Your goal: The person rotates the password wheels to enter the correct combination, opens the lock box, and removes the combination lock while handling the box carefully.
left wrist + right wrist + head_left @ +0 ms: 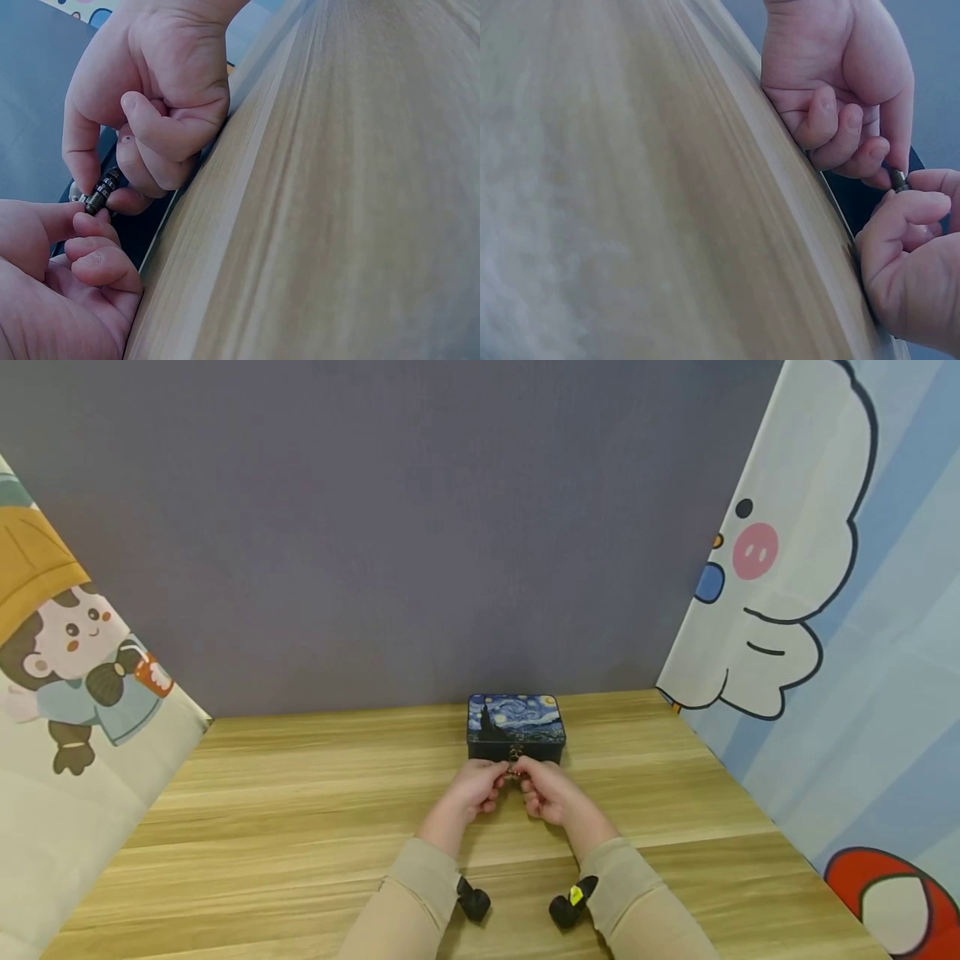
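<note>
A small box (517, 718) with a swirling night-sky picture on its lid and dark sides stands at the back of the table, lid down. At its front clasp (515, 752) sits a small dark metal cylinder with ridged rings, like a combination padlock (103, 192). My left hand (477, 787) pinches one end of the padlock between thumb and index finger. From the other side, my right hand (550, 791) pinches the opposite end. The other fingers of both hands are curled in. Fingertips hide part of the padlock in both wrist views.
The wood-grain table (300, 827) reaches back to a grey panel (390, 543) close behind the box. Cartoon-printed cloths hang on both sides, a left cloth (45, 827) and a right cloth (885, 727). Black wrist devices (474, 900) sit at both cuffs.
</note>
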`<state>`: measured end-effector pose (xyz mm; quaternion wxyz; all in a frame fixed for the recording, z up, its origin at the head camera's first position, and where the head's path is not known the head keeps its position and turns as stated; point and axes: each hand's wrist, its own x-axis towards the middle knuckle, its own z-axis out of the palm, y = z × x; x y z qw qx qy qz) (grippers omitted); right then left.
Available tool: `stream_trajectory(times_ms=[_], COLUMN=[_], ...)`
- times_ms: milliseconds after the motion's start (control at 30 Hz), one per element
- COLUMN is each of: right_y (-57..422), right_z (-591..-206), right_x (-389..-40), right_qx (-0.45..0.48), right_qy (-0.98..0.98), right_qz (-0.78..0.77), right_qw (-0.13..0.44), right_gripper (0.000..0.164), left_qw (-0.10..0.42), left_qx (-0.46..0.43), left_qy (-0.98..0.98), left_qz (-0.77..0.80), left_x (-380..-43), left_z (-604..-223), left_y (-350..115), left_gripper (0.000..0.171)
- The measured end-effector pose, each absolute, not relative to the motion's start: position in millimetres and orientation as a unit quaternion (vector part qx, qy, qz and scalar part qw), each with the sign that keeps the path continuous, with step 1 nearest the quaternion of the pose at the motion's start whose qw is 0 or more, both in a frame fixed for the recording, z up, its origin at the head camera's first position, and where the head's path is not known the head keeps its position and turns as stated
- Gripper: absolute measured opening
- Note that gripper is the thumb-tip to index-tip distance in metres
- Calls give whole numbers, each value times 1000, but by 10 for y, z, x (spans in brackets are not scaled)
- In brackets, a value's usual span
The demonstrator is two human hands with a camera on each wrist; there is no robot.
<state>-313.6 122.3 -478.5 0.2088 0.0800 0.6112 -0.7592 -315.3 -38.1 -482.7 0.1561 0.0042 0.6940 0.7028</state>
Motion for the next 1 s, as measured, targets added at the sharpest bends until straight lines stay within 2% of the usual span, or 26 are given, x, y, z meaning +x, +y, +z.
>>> stream_trajectory(times_ms=[1000], right_y=[1251], right_z=[-4728], right_x=[-3097], right_qx=[86], right_qy=[596], right_qz=[-768], right_qw=[216], right_gripper=[16], left_qw=[162], left_qx=[-6], left_qy=[686], left_qz=[709], left_x=[-3135], left_z=[-4798], left_y=[-375], left_gripper=[30])
